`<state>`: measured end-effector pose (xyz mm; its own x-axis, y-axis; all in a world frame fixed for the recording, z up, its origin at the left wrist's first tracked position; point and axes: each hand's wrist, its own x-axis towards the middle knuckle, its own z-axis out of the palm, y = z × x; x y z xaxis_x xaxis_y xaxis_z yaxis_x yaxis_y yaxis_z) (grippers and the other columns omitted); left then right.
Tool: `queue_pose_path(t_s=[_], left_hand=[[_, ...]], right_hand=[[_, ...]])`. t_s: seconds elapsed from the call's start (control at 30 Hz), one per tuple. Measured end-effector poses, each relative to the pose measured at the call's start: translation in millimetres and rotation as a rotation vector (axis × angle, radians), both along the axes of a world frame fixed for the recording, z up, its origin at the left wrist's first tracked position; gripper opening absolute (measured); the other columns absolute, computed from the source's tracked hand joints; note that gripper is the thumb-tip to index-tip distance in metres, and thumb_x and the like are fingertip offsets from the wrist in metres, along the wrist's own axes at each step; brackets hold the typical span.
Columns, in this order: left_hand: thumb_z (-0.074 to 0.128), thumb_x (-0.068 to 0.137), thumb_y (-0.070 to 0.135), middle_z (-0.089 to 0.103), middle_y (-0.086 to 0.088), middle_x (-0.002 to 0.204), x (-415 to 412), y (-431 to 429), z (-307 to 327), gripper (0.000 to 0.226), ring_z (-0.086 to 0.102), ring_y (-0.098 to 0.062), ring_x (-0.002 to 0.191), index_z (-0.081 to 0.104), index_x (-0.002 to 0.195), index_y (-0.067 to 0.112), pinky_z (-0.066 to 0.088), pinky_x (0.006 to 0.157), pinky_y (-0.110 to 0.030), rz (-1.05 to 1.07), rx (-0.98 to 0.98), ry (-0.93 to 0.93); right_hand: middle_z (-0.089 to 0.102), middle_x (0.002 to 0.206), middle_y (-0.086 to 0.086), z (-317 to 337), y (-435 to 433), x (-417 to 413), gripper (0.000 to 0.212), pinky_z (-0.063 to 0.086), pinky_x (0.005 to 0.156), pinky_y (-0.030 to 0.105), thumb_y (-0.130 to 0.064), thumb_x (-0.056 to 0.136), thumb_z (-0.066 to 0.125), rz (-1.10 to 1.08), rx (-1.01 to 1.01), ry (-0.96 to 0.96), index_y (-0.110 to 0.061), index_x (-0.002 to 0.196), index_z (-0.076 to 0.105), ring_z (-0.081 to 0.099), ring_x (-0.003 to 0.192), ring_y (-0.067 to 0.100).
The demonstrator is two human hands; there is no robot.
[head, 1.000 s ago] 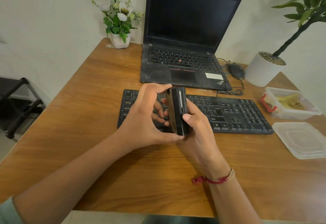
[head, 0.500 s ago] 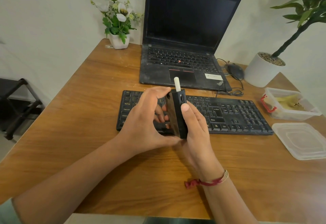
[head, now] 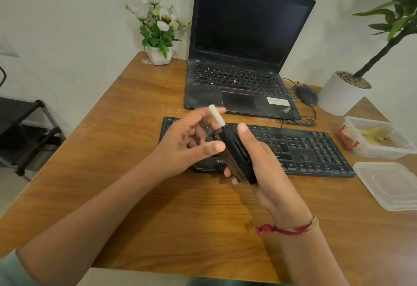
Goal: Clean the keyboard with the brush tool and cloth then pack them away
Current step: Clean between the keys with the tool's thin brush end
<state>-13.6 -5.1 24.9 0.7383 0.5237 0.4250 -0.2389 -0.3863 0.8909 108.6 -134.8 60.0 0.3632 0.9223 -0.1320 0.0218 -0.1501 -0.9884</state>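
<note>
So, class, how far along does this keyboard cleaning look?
Early. Done: the lid lies off beside the container. In hand: the right hand grips the black brush tool, its white tip sticking out by the spread left hand. Left: brushing the keyboard, wiping with what looks like the cloth lying in the container, then packing away.

Free passage over the desk's (head: pixel 126 141) left; keyboard (head: pixel 316 150), laptop (head: pixel 239 82), lid (head: pixel 392 184) crowd elsewhere.

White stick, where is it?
In the head view, the white stick pokes from the top of the black brush tool in the right hand, over the keyboard, beside the left hand.
</note>
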Motion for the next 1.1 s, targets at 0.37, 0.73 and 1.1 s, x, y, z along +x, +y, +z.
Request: queue_pose_path(t_s=[0.37,0.73,1.1], left_hand=[[0.08,0.062,0.031,0.07,0.005,0.083,-6.6,16.8,10.2,0.028,0.058,-0.027,0.074,0.069,0.087,0.026,0.048,0.066,-0.036,0.202,-0.196,-0.152],[0.072,0.013,0.081,-0.012,0.005,0.158,-65.3,80.5,10.3,0.158,-0.012,-0.021,0.145,-0.007,0.146,0.047,0.001,0.117,-0.051,0.065,0.073,1.028],[0.059,-0.001,0.088,-0.023,-0.001,0.156,-54.7,72.4,8.8,0.172,-0.029,-0.011,0.13,-0.023,0.143,0.042,-0.018,0.104,-0.033,-0.008,0.186,1.117]], right_hand=[[0.068,0.072,-0.007,8.5,29.8,-7.3,0.041,0.044,0.047,0.014,-0.022,0.055,0.078,-0.191,0.343,0.306,-0.019,0.093,0.063,0.053,0.055,0.004],[0.063,0.098,0.005,39.2,86.9,9.4,0.015,0.057,0.067,0.027,-0.018,0.089,0.064,-0.39,0.37,0.291,-0.021,0.095,0.051,0.065,0.097,0.019],[0.069,0.104,0.01,1.7,128.7,10.7,0.051,0.059,0.067,0.026,-0.018,0.072,0.083,-0.27,0.15,0.033,-0.008,0.115,0.059,0.07,0.091,0.018]])
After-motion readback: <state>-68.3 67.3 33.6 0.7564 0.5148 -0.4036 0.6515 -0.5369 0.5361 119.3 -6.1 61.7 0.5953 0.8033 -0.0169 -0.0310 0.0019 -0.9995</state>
